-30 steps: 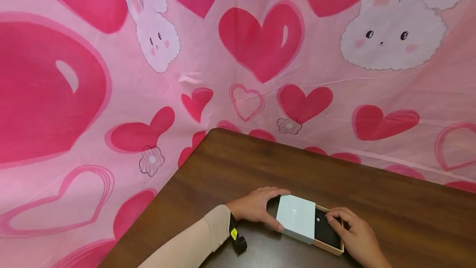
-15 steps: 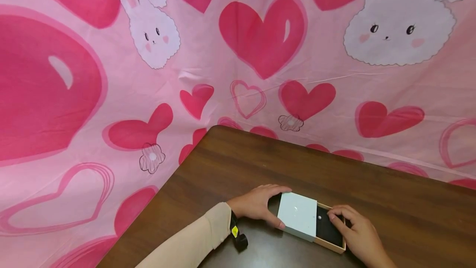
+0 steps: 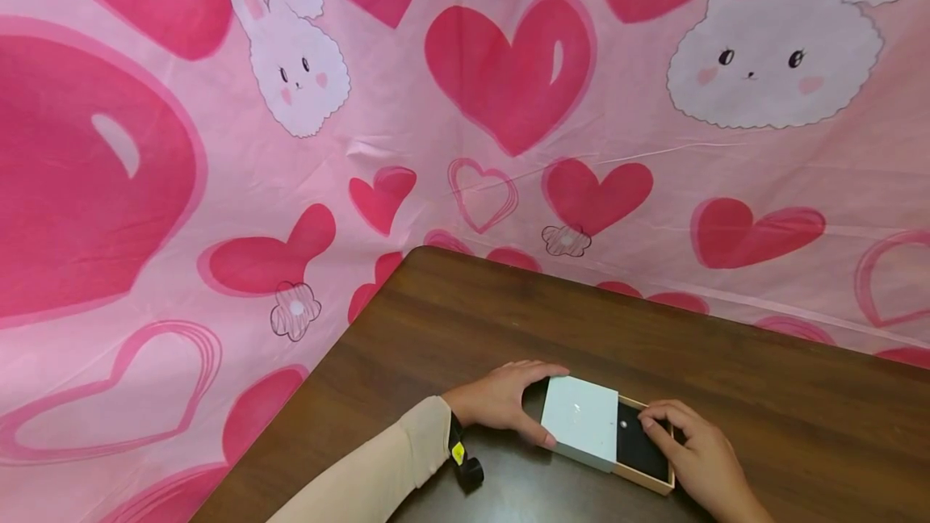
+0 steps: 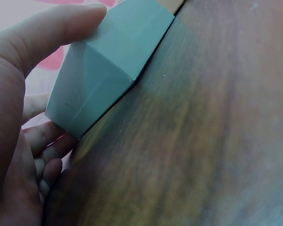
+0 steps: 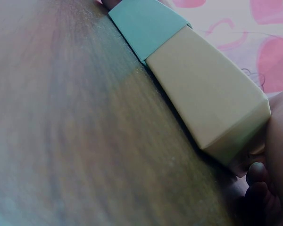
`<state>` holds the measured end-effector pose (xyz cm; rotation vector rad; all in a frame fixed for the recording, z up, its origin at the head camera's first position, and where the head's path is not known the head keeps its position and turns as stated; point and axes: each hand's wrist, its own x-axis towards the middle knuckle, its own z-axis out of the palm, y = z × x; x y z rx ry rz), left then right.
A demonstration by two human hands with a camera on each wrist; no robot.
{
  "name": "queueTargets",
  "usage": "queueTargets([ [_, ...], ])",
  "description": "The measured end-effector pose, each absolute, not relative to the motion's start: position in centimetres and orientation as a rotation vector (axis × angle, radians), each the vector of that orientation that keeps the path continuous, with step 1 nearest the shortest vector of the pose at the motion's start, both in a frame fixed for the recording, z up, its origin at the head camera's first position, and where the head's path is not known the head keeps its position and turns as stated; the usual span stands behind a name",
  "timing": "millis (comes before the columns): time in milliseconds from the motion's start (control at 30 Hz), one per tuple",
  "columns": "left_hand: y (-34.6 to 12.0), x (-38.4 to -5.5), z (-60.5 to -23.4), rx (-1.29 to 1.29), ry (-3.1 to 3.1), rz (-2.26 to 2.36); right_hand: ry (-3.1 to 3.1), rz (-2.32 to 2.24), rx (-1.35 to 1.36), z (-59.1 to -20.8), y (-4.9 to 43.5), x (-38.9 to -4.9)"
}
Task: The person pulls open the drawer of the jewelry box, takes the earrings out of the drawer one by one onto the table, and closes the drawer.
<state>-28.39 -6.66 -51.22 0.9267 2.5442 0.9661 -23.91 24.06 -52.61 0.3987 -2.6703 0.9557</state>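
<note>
A pale blue box sleeve (image 3: 581, 426) lies on the table with its tan drawer (image 3: 643, 480) pulled partway out on the right. Inside the drawer is a black insert (image 3: 635, 452), and a small shiny bead (image 3: 623, 424) sits on it. My left hand (image 3: 501, 400) grips the sleeve's left end, thumb on the near side (image 4: 82, 23) and fingers on the far side. Over the drawer's right end, my right hand (image 3: 697, 446) brings thumb and forefinger together in a pinch at the insert. Whatever lies between those fingertips is hidden.
The dark brown wooden table (image 3: 465, 305) has a rounded far corner. Pink cloth (image 3: 407, 103) printed with hearts and rabbits hangs behind and to the left. A black wrist camera (image 3: 468, 473) is strapped at the left sleeve's cuff.
The head view shifts slightly. Both hands keep their places on the box, and the drawer stays pulled out by the same amount.
</note>
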Motion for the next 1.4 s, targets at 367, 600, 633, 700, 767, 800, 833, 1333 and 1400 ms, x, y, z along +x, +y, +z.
queueTargets([
  [367, -6.60, -28.26, -51.12, 0.921, 2.540, 0.961, -2.663, 0.972, 0.414, -52.70, 24.16, -23.87],
  [600, -6.60, -28.39, -51.17, 0.951, 2.530, 0.968, -2.660, 0.970, 0.415, -52.64, 24.17, -23.78],
  [633, -6.60, -28.41, -51.18, 0.954, 2.528, 0.970, -2.659, 0.969, 0.415, -52.64, 24.17, -23.77],
  [700, -6.62, -28.43, -51.20, 0.957, 2.526, 0.974, -2.659, 0.970, 0.414, -52.66, 24.20, -23.77],
  [767, -6.62, -28.44, -51.23, 0.957, 2.523, 0.975, -2.660, 0.970, 0.414, -52.70, 24.23, -23.78],
  [800, -6.62, -28.44, -51.24, 0.952, 2.521, 0.976, -2.665, 0.968, 0.411, -52.72, 24.23, -23.79],
  [833, -6.63, -28.44, -51.27, 0.950, 2.520, 0.976, -2.672, 0.968, 0.408, -52.73, 24.24, -23.82],
  [1333, -6.65, -28.31, -51.16, 0.925, 2.522, 0.977, -2.676, 0.967, 0.405, -52.61, 24.22, -23.95],
  [1400, -6.65, -28.34, -51.15, 0.926, 2.526, 0.975, -2.673, 0.968, 0.406, -52.61, 24.22, -23.96],
])
